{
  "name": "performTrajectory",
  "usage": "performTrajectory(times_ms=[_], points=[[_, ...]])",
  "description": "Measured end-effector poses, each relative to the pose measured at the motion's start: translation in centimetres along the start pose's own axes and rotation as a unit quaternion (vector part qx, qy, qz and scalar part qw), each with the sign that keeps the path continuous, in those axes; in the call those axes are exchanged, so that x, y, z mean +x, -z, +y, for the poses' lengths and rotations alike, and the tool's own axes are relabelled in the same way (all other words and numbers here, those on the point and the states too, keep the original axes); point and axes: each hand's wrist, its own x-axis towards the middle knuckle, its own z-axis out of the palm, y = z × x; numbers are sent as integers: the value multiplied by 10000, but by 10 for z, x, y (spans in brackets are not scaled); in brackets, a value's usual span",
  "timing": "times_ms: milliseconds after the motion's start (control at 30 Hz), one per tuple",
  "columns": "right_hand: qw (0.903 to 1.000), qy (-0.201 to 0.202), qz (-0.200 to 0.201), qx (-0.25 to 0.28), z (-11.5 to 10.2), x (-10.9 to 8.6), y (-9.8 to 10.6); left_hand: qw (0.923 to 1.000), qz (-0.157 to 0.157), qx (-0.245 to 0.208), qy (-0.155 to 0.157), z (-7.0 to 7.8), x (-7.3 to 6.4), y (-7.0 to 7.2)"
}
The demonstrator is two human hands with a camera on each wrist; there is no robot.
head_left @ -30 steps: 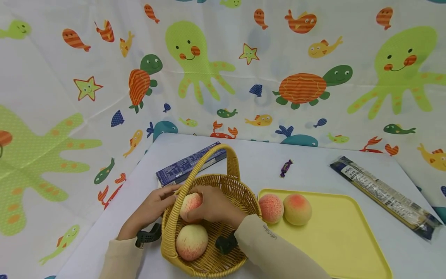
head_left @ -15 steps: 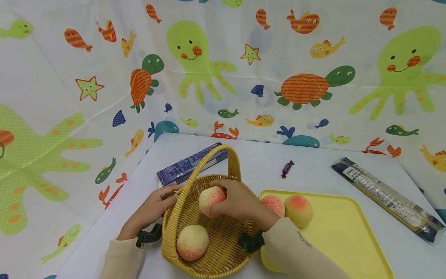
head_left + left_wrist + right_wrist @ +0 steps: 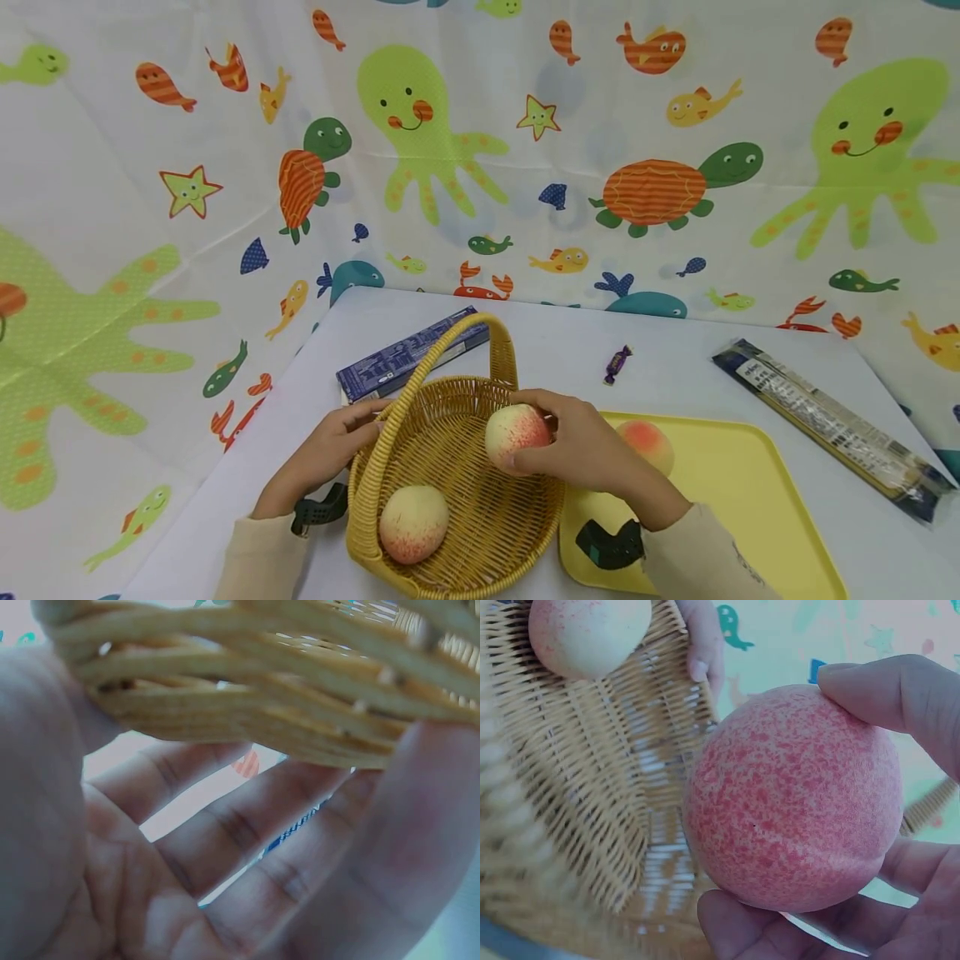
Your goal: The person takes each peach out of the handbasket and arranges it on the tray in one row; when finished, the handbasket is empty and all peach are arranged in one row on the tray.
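Observation:
My right hand [image 3: 581, 442] grips a pink-speckled peach [image 3: 516, 437] above the right side of the wicker basket [image 3: 450, 467]. In the right wrist view, thumb and fingers hold this peach [image 3: 795, 799] from opposite sides. A second peach [image 3: 414, 523] lies inside the basket at the front left. At the basket's left side, my left hand [image 3: 337, 446] holds the rim beside the tall handle [image 3: 408, 392]. The left wrist view has the woven rim [image 3: 225, 675] between thumb and fingers. On the yellow tray [image 3: 742, 500] sits another peach [image 3: 647, 446], partly hidden by my right hand.
Behind the basket lies a long blue box [image 3: 405, 354]. A small purple wrapped candy [image 3: 618, 365] is on the white table [image 3: 555, 350] at the back. A long, flat, clear-and-dark package [image 3: 832, 429] lies slanted on the far right.
My right hand has lifted the peach from the basket's left part and carried it right, toward the tray. One tray peach is now hidden behind that hand. My left hand stays put.

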Motion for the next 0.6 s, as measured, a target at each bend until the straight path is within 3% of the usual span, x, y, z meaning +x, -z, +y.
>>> performTrajectory(times_ms=[467,600], points=[[9982,-204,412,393,22,-46,39,9998,-66,-57,198,1,2,0],[9960,-355,491,662,31,-57,49,9998,-109,-179,77,-1,1,1]])
